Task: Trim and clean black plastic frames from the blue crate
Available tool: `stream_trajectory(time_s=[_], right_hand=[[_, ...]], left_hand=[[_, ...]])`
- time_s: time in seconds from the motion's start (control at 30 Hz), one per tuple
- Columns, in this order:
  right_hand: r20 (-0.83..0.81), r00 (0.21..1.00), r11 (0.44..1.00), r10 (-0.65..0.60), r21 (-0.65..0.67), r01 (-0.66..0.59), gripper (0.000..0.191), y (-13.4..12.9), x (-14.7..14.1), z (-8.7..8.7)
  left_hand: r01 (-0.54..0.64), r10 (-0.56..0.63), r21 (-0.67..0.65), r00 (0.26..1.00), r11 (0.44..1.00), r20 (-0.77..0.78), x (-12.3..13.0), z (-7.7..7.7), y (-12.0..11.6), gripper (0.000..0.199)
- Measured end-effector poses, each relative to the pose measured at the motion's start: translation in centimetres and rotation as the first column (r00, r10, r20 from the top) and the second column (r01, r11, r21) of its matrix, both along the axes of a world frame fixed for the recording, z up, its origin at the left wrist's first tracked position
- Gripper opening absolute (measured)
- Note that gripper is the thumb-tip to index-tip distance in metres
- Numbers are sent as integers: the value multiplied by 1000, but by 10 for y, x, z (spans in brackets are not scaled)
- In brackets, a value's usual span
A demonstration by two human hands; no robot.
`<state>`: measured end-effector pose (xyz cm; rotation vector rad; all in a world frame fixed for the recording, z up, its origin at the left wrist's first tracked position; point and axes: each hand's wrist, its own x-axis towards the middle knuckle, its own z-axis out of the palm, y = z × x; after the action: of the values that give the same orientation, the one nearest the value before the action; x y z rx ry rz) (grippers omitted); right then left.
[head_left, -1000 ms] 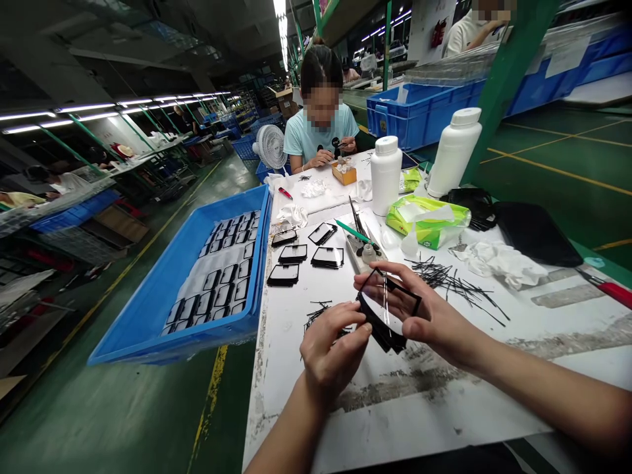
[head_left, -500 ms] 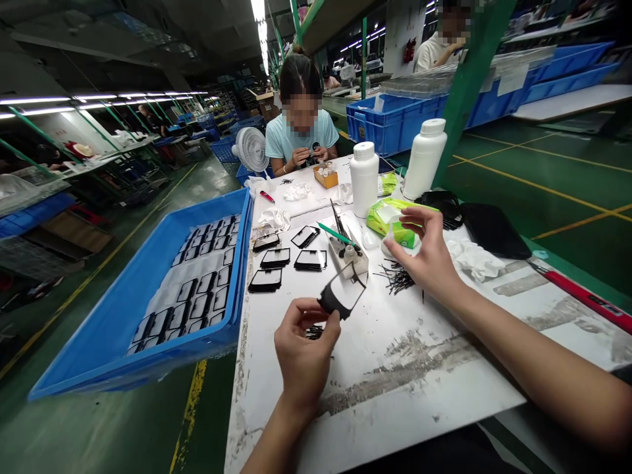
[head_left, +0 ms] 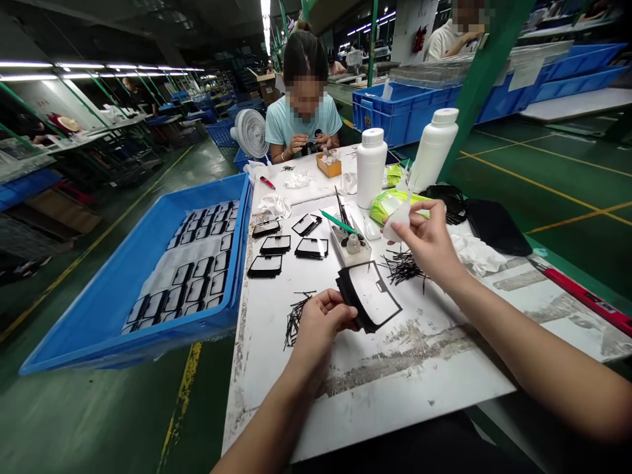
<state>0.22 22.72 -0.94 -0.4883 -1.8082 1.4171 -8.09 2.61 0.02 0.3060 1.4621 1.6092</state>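
Worked at a white counter (head_left: 385,401), smeared grey and scuffed along the near side, above a green floor (head_left: 113,395) with yellow lines. Kept the left hand (head_left: 320,322) clamped on a small stack of black-framed panels (head_left: 372,293), held over the counter and turned more broadly into view than half a second earlier. Pinched a translucent squeeze bottle (head_left: 399,220) in the right hand (head_left: 432,240), spread wide and without a hold in that earlier frame; perhaps nozzle-up, though too faint at the tip for certainty. Had loose thin black strips (head_left: 296,322) to both sides of the held stack. Had a red tool (head_left: 587,293), crumpled tissue (head_left: 478,250) and a black pouch (head_left: 496,227) out to the right, and a blue crate (head_left: 123,263) of similar framed pieces to the left. Saw a pale holder (head_left: 348,247) beyond the stack, beside more low piles of panels (head_left: 312,247). Lost part of a green packet (head_left: 381,209) behind the squeeze bottle and hand. Met two tall white bottles (head_left: 371,171) farther on, blocking some of the counter's far side. Faced a co-worker (head_left: 281,128) across it, near a white fan (head_left: 251,133). Looked past to a slanting green post (head_left: 486,72) and strip lights (head_left: 79,66).
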Motion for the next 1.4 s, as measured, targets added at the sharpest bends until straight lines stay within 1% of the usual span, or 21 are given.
stream_trajectory(time_s=[0.07,0.13,0.23,0.3,0.33,0.43,0.53,0.6,0.7,0.77,0.83,1.1,1.27,1.4], right_hand=[[-105,992,989,66,-128,-79,34,-18,7,17],[-174,978,960,113,-233,-152,30,-36,14,27],[-276,938,874,210,-377,-307,26,-56,20,29],[-291,929,835,230,-432,-342,25,-62,21,26],[-285,932,831,225,-443,-337,25,-63,21,24],[-263,938,839,227,-437,-326,23,-62,19,20],[-252,937,843,241,-423,-331,26,-59,17,18],[-220,951,879,216,-380,-288,29,-59,18,17],[-183,969,945,164,-252,-208,31,-60,20,13],[-193,971,963,142,-201,-180,31,-60,21,11],[-188,972,964,142,-198,-179,32,-61,22,10],[-83,985,967,152,-192,-166,33,-64,23,8],[-88,981,967,172,-172,-185,30,-64,24,7],[-74,984,970,165,-168,-175,31,-64,23,7]], left_hand=[[14,-14,0,1000,1000,22,1,-1,1,16],[28,-28,4,999,1000,38,3,-3,2,16],[37,-38,11,998,999,53,5,-4,4,16],[39,-40,14,998,999,57,5,-4,4,15],[43,-44,17,997,999,61,6,-4,4,15],[62,-64,33,995,998,74,6,-3,4,15],[77,-79,41,994,996,69,6,-2,3,16],[84,-86,40,994,996,64,7,-1,3,16],[84,-86,27,994,996,67,8,1,2,15],[70,-71,16,995,997,63,8,2,2,13],[63,-63,10,996,998,61,8,2,2,13],[51,-52,14,996,999,73,8,1,2,14],[57,-59,24,995,998,84,8,0,2,16],[55,-57,24,995,998,86,8,1,2,16]])
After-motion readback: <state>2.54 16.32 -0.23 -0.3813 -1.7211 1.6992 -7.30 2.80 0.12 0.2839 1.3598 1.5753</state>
